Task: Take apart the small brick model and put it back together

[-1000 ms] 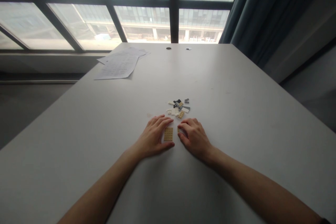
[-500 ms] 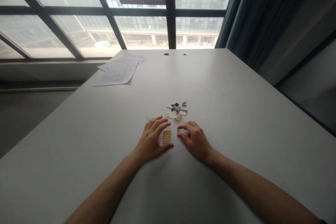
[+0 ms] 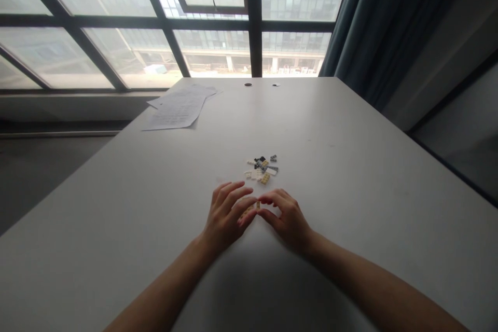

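Just below frame centre, pinches one small tan piece (image 3: 258, 205) in right hand (image 3: 287, 218); curves left hand (image 3: 223, 215) round one tan plate (image 3: 246, 211), cannot tell whether clamped. Just above, has one brick pile (image 3: 257, 173); at upper left, at least two paper sheets (image 3: 177, 111).

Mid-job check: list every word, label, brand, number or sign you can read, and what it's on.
No text is readable.
White paper sheets on the white table: printed lines, too small and blurred to read.
Tan studded plastic plate by the left hand, small tan plastic brick in the right hand: no legible marking.
Pile of white, grey, black and tan plastic bricks: any marking too small to read.
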`<control>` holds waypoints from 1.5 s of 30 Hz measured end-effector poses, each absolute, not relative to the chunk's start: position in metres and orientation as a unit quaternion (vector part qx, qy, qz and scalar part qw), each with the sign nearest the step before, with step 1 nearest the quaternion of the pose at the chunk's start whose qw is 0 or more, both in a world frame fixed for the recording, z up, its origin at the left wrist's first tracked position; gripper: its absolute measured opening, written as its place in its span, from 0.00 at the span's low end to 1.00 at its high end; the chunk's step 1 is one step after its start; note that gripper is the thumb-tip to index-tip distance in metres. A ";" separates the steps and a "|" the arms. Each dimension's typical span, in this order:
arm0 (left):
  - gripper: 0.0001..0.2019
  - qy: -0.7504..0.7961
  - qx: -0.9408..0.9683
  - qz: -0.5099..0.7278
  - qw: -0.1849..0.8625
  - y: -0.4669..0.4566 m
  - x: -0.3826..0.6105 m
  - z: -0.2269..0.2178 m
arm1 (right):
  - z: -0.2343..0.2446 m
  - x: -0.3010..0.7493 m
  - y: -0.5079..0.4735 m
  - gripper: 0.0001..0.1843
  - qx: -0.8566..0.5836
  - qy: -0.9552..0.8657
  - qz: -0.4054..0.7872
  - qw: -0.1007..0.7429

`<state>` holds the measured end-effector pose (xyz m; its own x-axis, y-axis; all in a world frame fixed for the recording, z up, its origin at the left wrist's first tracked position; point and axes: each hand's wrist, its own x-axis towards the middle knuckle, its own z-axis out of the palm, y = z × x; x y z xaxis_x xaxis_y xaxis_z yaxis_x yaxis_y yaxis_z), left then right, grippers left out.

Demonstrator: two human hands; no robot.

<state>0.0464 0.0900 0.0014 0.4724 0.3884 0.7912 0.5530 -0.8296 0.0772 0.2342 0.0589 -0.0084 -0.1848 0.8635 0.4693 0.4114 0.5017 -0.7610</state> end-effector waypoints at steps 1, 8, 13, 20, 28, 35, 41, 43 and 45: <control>0.10 -0.273 -0.852 -0.436 0.097 0.090 0.046 0.001 | -0.009 0.234 0.059 0.07 -0.437 -0.730 0.243 0.466; 0.10 -0.261 -0.847 -0.451 0.106 0.089 0.043 -0.003 | -0.009 0.235 0.058 0.07 -0.427 -0.730 0.244 0.474; 0.10 -0.253 -0.851 -0.449 0.106 0.088 0.043 -0.002 | -0.008 0.233 0.058 0.07 -0.412 -0.724 0.245 0.496; 0.13 -0.260 -0.855 -0.439 0.096 0.088 0.042 -0.004 | -0.006 0.232 0.056 0.07 -0.415 -0.705 0.257 0.514; 0.14 -0.262 -0.856 -0.436 0.090 0.088 0.044 -0.001 | -0.007 0.231 0.056 0.08 -0.419 -0.683 0.285 0.527; 0.12 -0.273 -0.852 -0.439 0.087 0.089 0.045 0.000 | -0.008 0.233 0.057 0.11 -0.419 -0.695 0.261 0.522; 0.09 -0.274 -0.854 -0.435 0.082 0.090 0.045 0.001 | -0.011 0.232 0.056 0.11 -0.433 -0.676 0.273 0.529; 0.07 -0.276 -0.852 -0.437 0.079 0.090 0.045 0.000 | -0.012 0.232 0.056 0.11 -0.439 -0.672 0.273 0.530; 0.06 -0.279 -0.852 -0.437 0.073 0.090 0.044 -0.002 | -0.012 0.233 0.056 0.11 -0.443 -0.666 0.276 0.533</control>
<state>0.0438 0.0904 -0.0016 0.4622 0.4111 0.7857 0.5396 -0.8335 0.1187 0.2333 0.0564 -0.0118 -0.0384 0.8845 0.4650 0.2962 0.4545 -0.8400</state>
